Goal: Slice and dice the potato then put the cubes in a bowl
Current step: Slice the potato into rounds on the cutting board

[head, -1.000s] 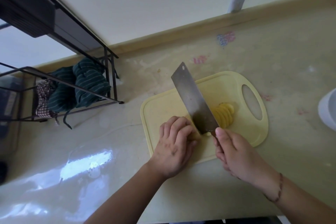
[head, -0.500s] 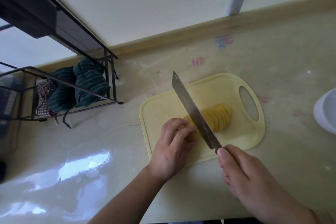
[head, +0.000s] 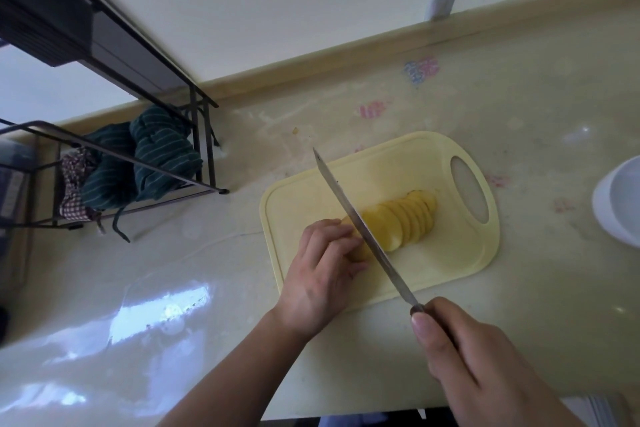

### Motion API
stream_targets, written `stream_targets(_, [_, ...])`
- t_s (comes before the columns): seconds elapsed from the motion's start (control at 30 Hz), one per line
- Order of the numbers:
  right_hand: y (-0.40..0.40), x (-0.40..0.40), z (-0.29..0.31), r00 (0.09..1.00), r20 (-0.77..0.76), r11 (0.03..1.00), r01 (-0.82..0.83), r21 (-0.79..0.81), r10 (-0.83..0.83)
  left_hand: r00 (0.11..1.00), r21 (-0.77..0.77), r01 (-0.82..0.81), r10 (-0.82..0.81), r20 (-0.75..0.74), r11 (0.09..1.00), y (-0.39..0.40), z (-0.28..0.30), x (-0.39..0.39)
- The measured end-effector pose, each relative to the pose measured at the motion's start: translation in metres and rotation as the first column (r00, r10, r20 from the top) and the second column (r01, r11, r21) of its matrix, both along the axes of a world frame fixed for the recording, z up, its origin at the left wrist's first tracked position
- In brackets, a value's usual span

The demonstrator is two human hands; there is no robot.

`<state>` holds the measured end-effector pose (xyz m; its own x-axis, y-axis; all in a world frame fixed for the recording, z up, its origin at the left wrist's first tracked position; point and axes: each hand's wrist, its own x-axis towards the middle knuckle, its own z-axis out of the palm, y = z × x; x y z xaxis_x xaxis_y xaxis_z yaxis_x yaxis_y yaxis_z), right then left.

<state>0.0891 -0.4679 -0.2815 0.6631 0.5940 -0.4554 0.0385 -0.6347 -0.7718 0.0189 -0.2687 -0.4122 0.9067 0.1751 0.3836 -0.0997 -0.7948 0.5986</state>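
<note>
A peeled yellow potato (head: 398,220) lies on a pale yellow cutting board (head: 450,263). Its right part is cut into several overlapping slices that lean to the right. My left hand (head: 320,274) holds the uncut left end down with curled fingers. My right hand (head: 474,357) grips the handle of a cleaver (head: 360,230). The blade stands edge-down across the potato, right beside my left fingertips. A white bowl (head: 620,201) sits at the right edge of the view, partly cut off.
A black wire rack (head: 114,163) with dark green striped cloths (head: 145,163) stands at the left on the glossy counter. The wall and a raised counter lip run along the back. The counter's front edge lies just under my right wrist.
The cleaver has turned from showing its flat side to standing edge-down on the potato. My right hand has drawn back toward me. The left hand stays on the potato.
</note>
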Motion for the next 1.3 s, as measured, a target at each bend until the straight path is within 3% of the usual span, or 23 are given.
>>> stream_targets(0.3, [0.0, -0.005, 0.0, 1.0, -0.025, 1.0, 0.019, -0.015, -0.019, 1.0, -0.045, 0.006, -0.006, -0.011, 0.999, 0.002, 0.002, -0.002])
stream_targets(0.5, [0.0, -0.007, -0.002, 1.0, 0.002, 0.999, 0.006, -0.046, -0.005, 1.0, 0.03, 0.005, -0.004, -0.03, 1.0, 0.003, 0.003, 0.0])
stream_targets(0.9, [0.006, -0.007, -0.004, 0.995, -0.004, 0.989, -0.104, -0.107, 0.104, 0.999, 0.033, -0.008, 0.009, -0.04, 0.999, 0.002, 0.01, 0.005])
stream_targets(1.3, [0.038, 0.001, -0.029, 1.0, -0.022, 0.999, -0.01, -0.05, 0.009, 0.999, 0.005, 0.014, -0.014, -0.031, 1.0, 0.007, 0.001, 0.002])
